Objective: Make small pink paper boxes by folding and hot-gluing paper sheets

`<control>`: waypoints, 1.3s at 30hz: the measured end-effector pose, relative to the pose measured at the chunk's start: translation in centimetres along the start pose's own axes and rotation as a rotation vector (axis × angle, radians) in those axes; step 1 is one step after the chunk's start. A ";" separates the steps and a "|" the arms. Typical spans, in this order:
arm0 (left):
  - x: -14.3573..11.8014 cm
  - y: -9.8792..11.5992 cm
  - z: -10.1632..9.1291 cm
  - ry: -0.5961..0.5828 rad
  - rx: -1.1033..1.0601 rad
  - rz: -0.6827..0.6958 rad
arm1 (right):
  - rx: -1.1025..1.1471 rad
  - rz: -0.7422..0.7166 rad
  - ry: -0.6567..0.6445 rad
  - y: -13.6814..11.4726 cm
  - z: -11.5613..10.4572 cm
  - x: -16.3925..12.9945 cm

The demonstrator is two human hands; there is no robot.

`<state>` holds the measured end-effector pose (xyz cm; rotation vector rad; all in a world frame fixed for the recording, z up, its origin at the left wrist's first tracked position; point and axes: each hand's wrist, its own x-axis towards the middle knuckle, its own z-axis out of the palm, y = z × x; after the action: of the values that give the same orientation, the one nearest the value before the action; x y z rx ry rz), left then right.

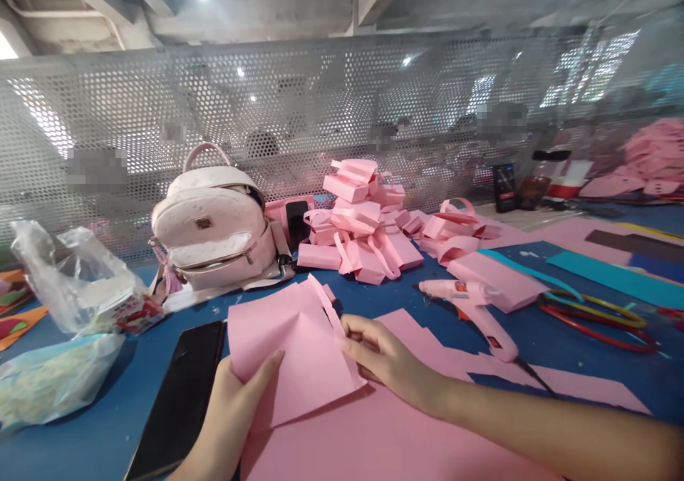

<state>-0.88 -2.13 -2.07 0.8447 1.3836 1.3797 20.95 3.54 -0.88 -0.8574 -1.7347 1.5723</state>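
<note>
1. Pink foam sheet piece (291, 356), soft and matte with a cut, notched upper edge, is lying on a bigger pink sheet (385, 438) on the blue table (80, 452); I am holding it there, partly folded.
2. My left hand (232, 413) is pinching its lower left corner, thumb on top; my right hand (387, 360) is gripping its right edge with curled fingers.
3. I am judging the work as halfway: a pile of finished pink paper bags with handles (358, 224) is standing behind, near a pink glue gun (473, 306) lying untouched.
</note>
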 end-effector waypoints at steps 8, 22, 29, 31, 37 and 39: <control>0.2 -0.1 -0.1 0.020 -0.035 0.006 | -0.033 -0.020 0.037 0.4 -0.1 0.0; 0.3 0.2 0.0 0.012 -0.071 -0.047 | 0.033 -0.020 0.036 0.7 -0.3 0.1; 0.5 0.0 -0.1 0.035 -0.070 -0.056 | -0.039 -0.003 0.011 0.2 -0.2 0.1; 0.6 -0.1 -0.2 0.043 -0.063 -0.044 | -0.073 -0.013 0.009 0.0 -0.2 0.1; 0.5 -0.1 -0.3 0.027 -0.087 -0.070 | -0.145 -0.050 0.046 0.0 -0.2 0.0; 0.6 -0.2 -0.3 0.012 -0.104 -0.086 | -0.154 -0.051 0.054 0.0 -0.1 0.0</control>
<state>-1.34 -1.70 -2.37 0.7022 1.3296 1.3801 21.09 3.59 -0.91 -0.9137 -1.8425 1.3838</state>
